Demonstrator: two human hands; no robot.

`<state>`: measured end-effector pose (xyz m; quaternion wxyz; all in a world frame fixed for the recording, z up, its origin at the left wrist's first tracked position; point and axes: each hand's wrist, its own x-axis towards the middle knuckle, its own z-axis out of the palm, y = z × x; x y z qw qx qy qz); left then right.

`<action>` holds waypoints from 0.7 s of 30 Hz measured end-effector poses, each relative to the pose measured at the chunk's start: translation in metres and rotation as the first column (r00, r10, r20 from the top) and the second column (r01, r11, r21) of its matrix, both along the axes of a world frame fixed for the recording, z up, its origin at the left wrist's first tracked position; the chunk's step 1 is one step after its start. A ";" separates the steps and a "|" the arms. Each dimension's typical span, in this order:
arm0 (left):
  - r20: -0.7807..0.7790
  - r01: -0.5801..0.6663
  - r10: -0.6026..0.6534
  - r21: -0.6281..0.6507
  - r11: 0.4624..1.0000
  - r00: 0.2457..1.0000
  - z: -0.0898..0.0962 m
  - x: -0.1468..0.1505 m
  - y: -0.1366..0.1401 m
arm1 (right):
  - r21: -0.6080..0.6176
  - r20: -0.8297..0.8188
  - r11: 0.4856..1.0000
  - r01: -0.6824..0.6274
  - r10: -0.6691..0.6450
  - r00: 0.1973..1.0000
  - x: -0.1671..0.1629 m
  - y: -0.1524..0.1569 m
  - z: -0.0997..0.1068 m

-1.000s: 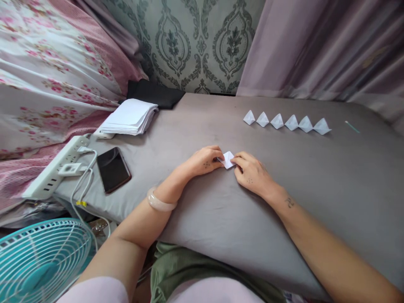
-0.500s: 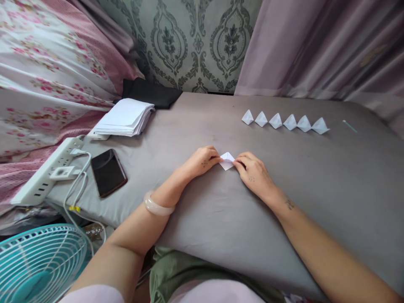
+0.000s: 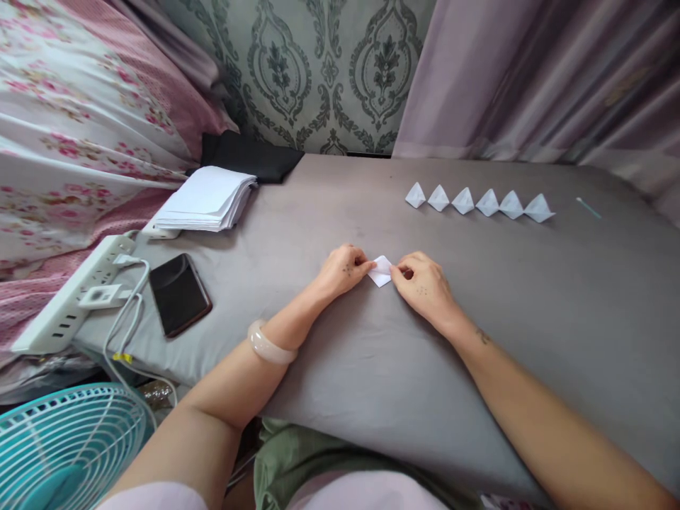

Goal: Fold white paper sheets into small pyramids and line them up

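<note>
A small white folded paper (image 3: 380, 275) lies on the grey cloth surface (image 3: 340, 354) between my two hands. My left hand (image 3: 346, 270) pinches its left corner, thumb on top. At its right corner, my right hand (image 3: 423, 285) holds the edge between thumb and forefinger, the other fingers curled. Farther back on the right, several folded paper pieces (image 3: 462, 201) stand in a row, each with a pointed top.
To the left lie a stack of white paper (image 3: 207, 198), a black phone (image 3: 179, 294) and a white power strip (image 3: 74, 297) with cables. A black cloth (image 3: 252, 157) rests behind the stack. A thin stick (image 3: 588, 207) lies far right; a teal fan (image 3: 69, 446) stands lower left.
My thumbs have moved slightly inward over the paper, and its upper fold looks flatter. The row of folded pieces has stayed put.
</note>
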<state>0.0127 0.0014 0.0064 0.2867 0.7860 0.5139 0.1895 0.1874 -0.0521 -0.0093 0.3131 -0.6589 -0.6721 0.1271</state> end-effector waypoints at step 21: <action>-0.045 -0.111 0.109 -0.034 0.993 0.993 -0.007 0.008 0.004 | -0.176 0.049 0.980 0.097 -0.090 0.995 -0.002 0.013 0.002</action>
